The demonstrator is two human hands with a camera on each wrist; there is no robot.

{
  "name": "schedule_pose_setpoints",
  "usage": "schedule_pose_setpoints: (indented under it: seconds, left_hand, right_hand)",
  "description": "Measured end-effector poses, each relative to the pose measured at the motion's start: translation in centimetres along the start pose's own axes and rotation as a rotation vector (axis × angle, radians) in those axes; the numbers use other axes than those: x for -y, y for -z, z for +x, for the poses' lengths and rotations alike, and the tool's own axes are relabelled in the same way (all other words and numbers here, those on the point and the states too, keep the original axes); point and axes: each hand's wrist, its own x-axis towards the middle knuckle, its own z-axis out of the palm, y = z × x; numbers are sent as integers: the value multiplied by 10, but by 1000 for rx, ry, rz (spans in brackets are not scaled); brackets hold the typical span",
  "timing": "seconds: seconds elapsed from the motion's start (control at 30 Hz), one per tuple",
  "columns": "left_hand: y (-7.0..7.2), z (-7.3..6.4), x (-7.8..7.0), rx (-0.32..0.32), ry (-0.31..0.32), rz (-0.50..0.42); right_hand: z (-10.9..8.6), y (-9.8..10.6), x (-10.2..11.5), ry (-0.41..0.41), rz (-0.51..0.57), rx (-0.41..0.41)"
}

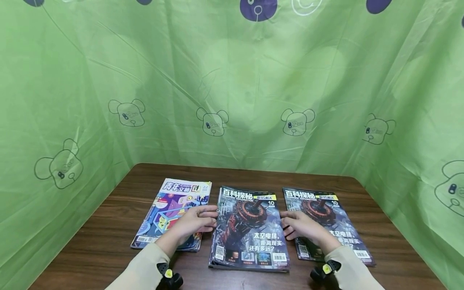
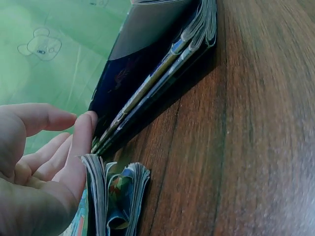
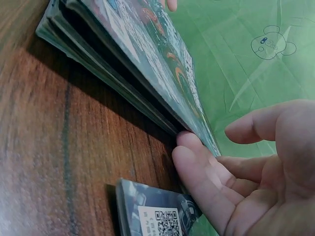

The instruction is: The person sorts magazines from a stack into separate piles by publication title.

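Observation:
A stack of magazines [image 1: 250, 233] with a dark space-themed cover lies in the middle of the table, between my two hands. My left hand [image 1: 197, 220] reaches over the colourful magazine stack [image 1: 174, 205], its fingertips right at the middle stack's left edge. On the other side, my right hand [image 1: 302, 225] has its fingertips at the right edge, near a third stack [image 1: 351, 241] with the same dark cover. In the left wrist view, the fingers extend beside layered magazines [image 2: 147, 54]. The right wrist view has fingertips against the edge of the top magazines [image 3: 142, 64].
The brown wooden table [image 1: 108, 225] carries all three stacks side by side. Behind it and along both sides hangs a green curtain [image 1: 232, 80] with bear drawings. Each wrist wears a small black camera.

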Motion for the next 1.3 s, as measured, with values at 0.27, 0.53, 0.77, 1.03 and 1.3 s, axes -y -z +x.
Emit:
schedule_pose_setpoints:
  seconds: [0.27, 0.53, 0.77, 1.03, 1.3]
  left_hand:
    - [-3, 0, 3, 6, -10, 19]
    - [-8, -1, 2, -10, 23, 43]
    - [-10, 1, 2, -21, 37, 53]
    - [-13, 0, 2, -31, 37, 38]
    - [-13, 1, 2, -32, 27, -20]
  right_hand:
    - [-1, -1, 0, 10, 100, 1]
    - [-2, -1, -3, -9, 282, 64]
    - [-4, -5, -2, -16, 300, 59]
    - [-4, -5, -2, -15, 339, 49]
    - [-6, -2, -3, -8, 371, 40]
